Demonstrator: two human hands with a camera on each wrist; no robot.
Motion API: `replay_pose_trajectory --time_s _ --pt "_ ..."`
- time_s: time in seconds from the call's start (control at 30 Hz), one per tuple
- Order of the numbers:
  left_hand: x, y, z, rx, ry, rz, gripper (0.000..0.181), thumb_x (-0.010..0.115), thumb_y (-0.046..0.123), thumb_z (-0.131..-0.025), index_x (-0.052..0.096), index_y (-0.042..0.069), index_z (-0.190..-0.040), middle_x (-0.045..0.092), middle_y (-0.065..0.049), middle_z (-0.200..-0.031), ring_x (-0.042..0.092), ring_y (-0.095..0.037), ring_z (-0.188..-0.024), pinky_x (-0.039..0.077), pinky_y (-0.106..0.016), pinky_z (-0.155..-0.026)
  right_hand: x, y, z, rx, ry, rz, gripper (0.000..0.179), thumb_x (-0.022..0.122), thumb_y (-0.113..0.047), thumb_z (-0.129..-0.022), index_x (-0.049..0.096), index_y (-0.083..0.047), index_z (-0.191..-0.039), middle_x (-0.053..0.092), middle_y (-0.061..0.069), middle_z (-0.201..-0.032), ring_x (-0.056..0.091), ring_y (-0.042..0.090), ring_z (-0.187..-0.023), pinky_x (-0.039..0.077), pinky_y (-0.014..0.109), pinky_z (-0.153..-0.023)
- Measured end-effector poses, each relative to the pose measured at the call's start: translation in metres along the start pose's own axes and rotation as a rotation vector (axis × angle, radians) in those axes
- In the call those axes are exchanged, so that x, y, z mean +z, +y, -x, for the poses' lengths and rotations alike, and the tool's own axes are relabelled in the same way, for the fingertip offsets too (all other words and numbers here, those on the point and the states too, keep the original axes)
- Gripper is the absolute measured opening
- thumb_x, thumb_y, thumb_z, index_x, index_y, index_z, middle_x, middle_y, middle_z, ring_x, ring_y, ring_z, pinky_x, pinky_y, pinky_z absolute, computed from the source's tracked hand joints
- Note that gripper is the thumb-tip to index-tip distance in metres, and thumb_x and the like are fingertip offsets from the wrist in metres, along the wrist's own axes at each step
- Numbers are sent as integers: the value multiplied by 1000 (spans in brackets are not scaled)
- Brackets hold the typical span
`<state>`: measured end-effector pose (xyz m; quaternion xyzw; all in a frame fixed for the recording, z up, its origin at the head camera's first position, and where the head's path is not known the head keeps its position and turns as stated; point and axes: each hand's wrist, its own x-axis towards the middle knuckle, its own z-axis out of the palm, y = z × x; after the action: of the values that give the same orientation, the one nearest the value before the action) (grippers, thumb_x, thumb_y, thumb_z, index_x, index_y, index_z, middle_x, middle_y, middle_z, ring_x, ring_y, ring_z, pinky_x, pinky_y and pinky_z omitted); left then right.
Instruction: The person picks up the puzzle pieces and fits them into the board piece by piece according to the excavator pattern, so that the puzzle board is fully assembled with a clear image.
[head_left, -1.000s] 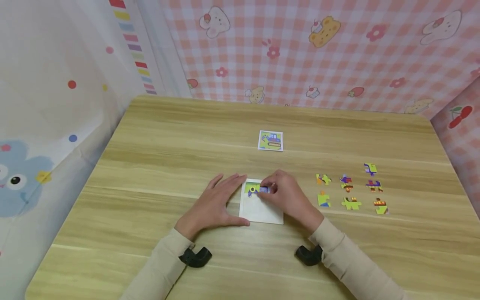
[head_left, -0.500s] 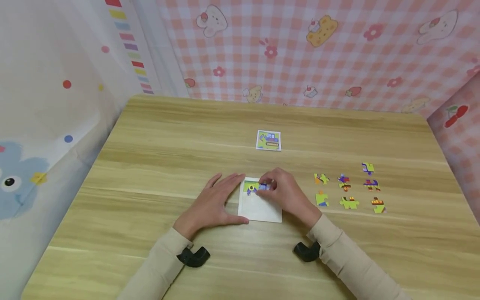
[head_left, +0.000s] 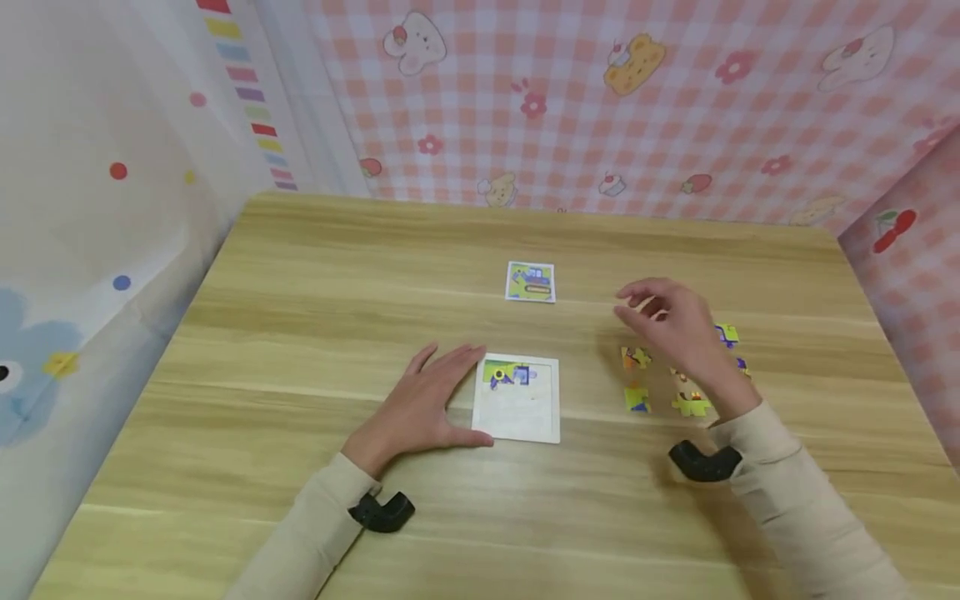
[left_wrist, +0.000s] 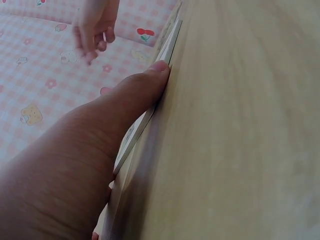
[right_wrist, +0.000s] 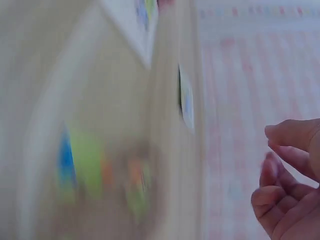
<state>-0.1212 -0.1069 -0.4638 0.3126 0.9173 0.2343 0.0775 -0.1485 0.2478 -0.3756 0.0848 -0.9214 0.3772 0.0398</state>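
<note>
A white square puzzle tray (head_left: pixel 517 418) lies on the table, with joined green and purple jigsaw pieces (head_left: pixel 504 373) along its top left part. My left hand (head_left: pixel 416 412) rests at the tray's left side, fingertips at the upper corner and straight thumb (left_wrist: pixel 135 92) against the near edge. Raised off the table, my right hand (head_left: pixel 678 329) hovers over the loose jigsaw pieces (head_left: pixel 636 400) on the right, its fingers loosely bent and nothing visible between them. It hides some of those pieces. In the right wrist view, thumb and fingertips (right_wrist: pixel 272 131) stand against the curtain; the pieces are blurred.
A small picture card (head_left: pixel 530 283) of a digger-like vehicle lies beyond the tray. The wooden table (head_left: pixel 360 267) ends at a pink checked curtain (head_left: pixel 465 92) behind, with a white curtain (head_left: pixel 97 217) at the left. Black curved mounts (head_left: pixel 384 512) sit at both wrists.
My right hand has left the tray, lifting and moving right to above the loose pieces. The purple piece it was touching now lies in the tray. My left hand stays at the tray.
</note>
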Motion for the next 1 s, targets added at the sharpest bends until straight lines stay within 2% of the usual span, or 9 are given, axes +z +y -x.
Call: replay_pose_trajectory --time_s 0.07,0.2,0.3,0.37,0.47,0.57,0.7,1.0 --pt "-1 0 0 -1 4 -1 122 75 80 -72 27 16 -165 36 -2 -166 29 -17 -154 2 -43 -128 -25 23 -1 21 -7 77 23 68 -15 -101 73 1 -117 68 20 -112 65 31 -93 51 27 -72" --pt "-1 -1 0 1 7 -3 122 75 80 -72 29 16 -165 36 -2 -166 29 -17 -154 1 -43 -128 -67 79 -1 60 -104 232 27 66 -10 -101 70 7 -122 64 31 -125 63 44 -105 52 51 -80" --pt "0 -2 0 1 -2 -1 122 73 81 -72 28 16 -165 35 -1 -167 28 -17 -155 0 -42 -128 -88 113 4 79 -192 282 30 67 -6 -99 68 11 -123 64 36 -123 63 49 -105 53 54 -79" --pt "1 -1 0 3 -2 0 122 73 81 -72 28 16 -165 35 -1 -167 28 -17 -155 0 -43 -128 -96 127 7 84 -231 293 32 70 -7 -97 67 11 -124 66 35 -119 64 49 -104 53 50 -78" --pt "1 0 0 0 3 -2 122 73 81 -72 27 16 -165 35 -1 -167 28 -17 -155 1 -43 -128 -101 136 9 105 -271 277 38 74 -10 -95 67 10 -126 69 31 -114 65 47 -104 54 48 -81" --pt "0 1 0 -4 3 2 123 74 81 -72 27 16 -165 34 -1 -167 28 -17 -155 1 -43 -128 -100 138 9 159 -314 250 46 78 -19 -94 66 8 -129 68 30 -117 63 46 -109 52 57 -90" --pt "2 1 0 -2 5 8 122 74 81 -72 26 16 -165 34 -2 -167 28 -18 -155 0 -43 -128 -97 140 9 232 -336 201 56 77 -29 -95 62 8 -134 62 34 -127 58 49 -118 45 67 -99" --pt "2 0 0 8 10 0 122 74 80 -73 28 16 -165 35 -1 -167 28 -17 -155 1 -43 -128 -95 154 14 267 -292 168 59 77 -37 -94 64 2 -137 60 31 -132 55 43 -120 46 53 -94"
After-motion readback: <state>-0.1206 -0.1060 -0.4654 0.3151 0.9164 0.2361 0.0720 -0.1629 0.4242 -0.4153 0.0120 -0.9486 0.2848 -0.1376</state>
